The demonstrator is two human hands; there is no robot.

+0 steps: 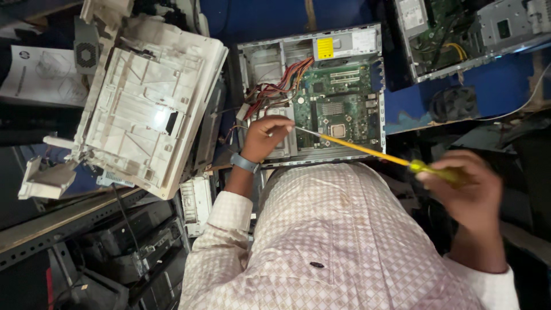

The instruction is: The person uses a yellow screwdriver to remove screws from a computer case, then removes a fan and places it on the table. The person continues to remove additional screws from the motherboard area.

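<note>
An open computer case point(379, 86) lies flat in front of me, its green motherboard point(338, 103) and a bundle of red and orange wires point(278, 86) exposed. My left hand point(267, 136), with a grey watch at the wrist, rests on the metal drive cage at the case's left and pinches the tip of a long screwdriver point(356, 148). My right hand point(462, 183) is closed around the screwdriver's yellow handle at the right. The yellow shaft runs slantwise over the case's near edge.
A white plastic printer shell point(149, 109) lies upside down at the left, with loose white parts beside it. A second open computer case point(453, 34) sits at the top right on a blue surface, a black fan point(453, 103) below it. Dark equipment fills the lower left.
</note>
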